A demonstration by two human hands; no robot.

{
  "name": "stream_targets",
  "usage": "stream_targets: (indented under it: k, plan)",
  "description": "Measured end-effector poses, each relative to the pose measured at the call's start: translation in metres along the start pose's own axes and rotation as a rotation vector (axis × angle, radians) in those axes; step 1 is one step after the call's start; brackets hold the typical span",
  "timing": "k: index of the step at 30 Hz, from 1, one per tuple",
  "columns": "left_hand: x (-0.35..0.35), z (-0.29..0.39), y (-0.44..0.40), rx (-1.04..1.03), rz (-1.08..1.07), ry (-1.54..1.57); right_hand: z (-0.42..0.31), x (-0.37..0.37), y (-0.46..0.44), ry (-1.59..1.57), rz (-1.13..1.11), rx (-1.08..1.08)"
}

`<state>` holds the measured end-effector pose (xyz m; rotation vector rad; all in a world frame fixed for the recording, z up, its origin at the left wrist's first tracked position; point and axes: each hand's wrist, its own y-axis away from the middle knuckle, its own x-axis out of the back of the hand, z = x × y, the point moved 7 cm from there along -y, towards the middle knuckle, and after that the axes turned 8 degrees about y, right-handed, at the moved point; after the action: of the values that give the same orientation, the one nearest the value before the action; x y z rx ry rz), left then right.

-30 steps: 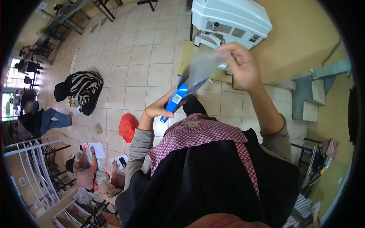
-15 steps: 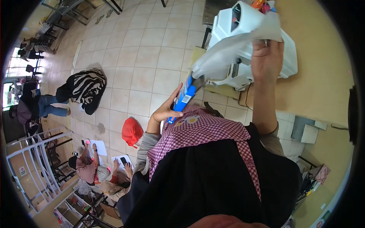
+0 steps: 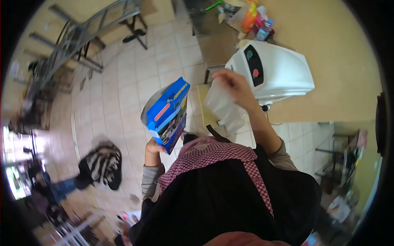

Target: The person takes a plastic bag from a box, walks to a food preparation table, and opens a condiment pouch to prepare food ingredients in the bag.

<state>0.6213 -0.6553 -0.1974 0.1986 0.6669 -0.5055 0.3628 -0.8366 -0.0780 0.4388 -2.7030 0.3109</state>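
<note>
My left hand [image 3: 153,147] grips the lower end of a blue printed box [image 3: 169,117] and holds it up in front of me. A greyish curved edge shows along the box's far side; what it belongs to I cannot make out. In my right hand [image 3: 237,88], fingers closed and partly blurred, is a translucent plastic bag [image 3: 223,107] that hangs down toward my apron. A gap separates the bag from the box. Just right of my right hand stands a white machine [image 3: 283,67] with a green and a red button.
Beyond the machine, a plastic bottle [image 3: 264,30] and colourful packages [image 3: 249,18] lie on a dark table [image 3: 213,41]. A metal ladder [image 3: 98,26] leans at the far left. On the tiled floor to the left lies a black-and-white striped bundle [image 3: 104,164], near a person in jeans [image 3: 63,190].
My right hand has come down and left from above the machine, bringing the plastic bag with it. My left hand has raised the box and turned its printed face into view. The view has shifted.
</note>
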Motion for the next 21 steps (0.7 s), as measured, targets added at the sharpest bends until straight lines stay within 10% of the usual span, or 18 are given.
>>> stream_targets:
  k: [6,8,14,21]
  plan:
    - [0.026,0.038,-0.088,0.319,-0.316,0.191,-0.041,-0.012,0.005,0.312,-0.074,-0.010]
    - [-0.023,0.018,-0.154,0.354,-0.488,0.296,-0.067,0.008,0.024,0.303,-0.111,0.228]
    - [-0.182,-0.088,-0.217,0.474,-0.791,0.591,-0.071,0.143,0.155,0.020,-0.042,-0.084]
    - [-0.409,-0.164,-0.371,0.593,-0.772,0.631,-0.025,0.374,0.321,-0.098,0.835,-0.165]
